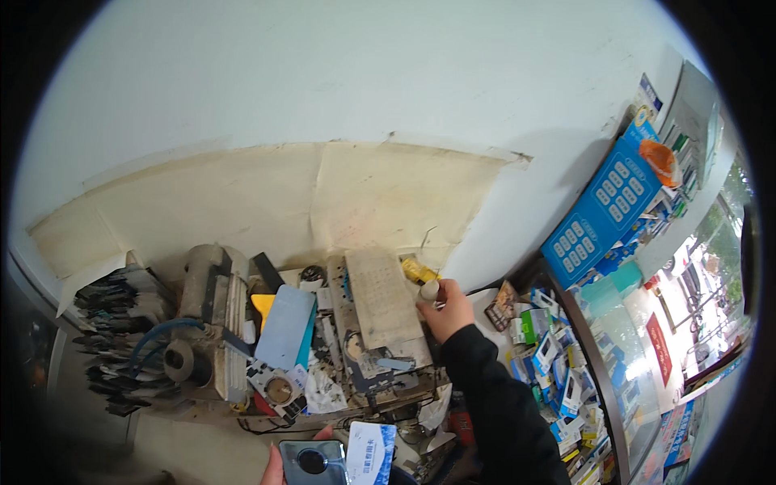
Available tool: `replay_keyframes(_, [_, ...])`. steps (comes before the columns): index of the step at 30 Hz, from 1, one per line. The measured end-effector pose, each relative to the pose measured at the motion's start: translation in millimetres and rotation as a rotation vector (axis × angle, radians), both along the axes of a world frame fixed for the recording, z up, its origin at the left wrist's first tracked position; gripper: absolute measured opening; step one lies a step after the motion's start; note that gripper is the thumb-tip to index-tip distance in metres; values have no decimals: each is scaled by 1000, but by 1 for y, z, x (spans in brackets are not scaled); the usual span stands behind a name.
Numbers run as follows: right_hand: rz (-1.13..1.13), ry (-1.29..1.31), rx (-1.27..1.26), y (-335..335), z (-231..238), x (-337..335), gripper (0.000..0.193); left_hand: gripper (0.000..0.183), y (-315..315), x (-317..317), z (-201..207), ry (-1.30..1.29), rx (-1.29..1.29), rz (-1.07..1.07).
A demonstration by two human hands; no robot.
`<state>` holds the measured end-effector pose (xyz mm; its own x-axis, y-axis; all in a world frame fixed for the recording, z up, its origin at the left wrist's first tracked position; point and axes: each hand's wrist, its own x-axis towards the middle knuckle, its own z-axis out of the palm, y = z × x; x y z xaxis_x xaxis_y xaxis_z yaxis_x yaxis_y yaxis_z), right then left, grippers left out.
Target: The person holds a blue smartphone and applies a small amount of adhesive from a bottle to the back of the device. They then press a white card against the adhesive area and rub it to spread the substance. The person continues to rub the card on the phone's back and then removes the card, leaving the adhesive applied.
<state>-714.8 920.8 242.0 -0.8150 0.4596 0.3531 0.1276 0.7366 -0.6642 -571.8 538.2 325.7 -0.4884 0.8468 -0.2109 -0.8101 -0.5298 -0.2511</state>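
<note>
At the bottom edge my left hand [275, 469] is closed on a smartphone [312, 464], its back with a round dark camera ring facing up. A white and blue card or packet [372, 454] overlaps the phone's right side; what holds it is hidden. My right hand [451, 314], in a black sleeve, reaches to the bench's right end. Its thumb and fingers close round a small pale cylindrical thing [429, 289], like a bottle or cap. Just behind that lies a yellow tube-shaped item [418, 271]. Left of the right hand is a dusty flat board [381, 297].
A dusty motor-like machine [212, 315] stands left, beside a stack of dark thin sheets [121, 331]. A grey-blue flat panel [285, 327] and a crumpled white paper [325, 393] lie mid-bench. At right, many small boxes [558, 380] fill a case near a blue poster [602, 210].
</note>
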Motion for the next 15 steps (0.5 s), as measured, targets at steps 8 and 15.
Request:
replay_keyframes(8, [159, 155, 11, -19, 53, 64, 44, 81, 4, 0, -15, 297, -181, -87])
replay_keyframes(15, [694, -360, -1339, -107, 79, 199, 31, 83, 35, -2, -18, 359, -250, -222])
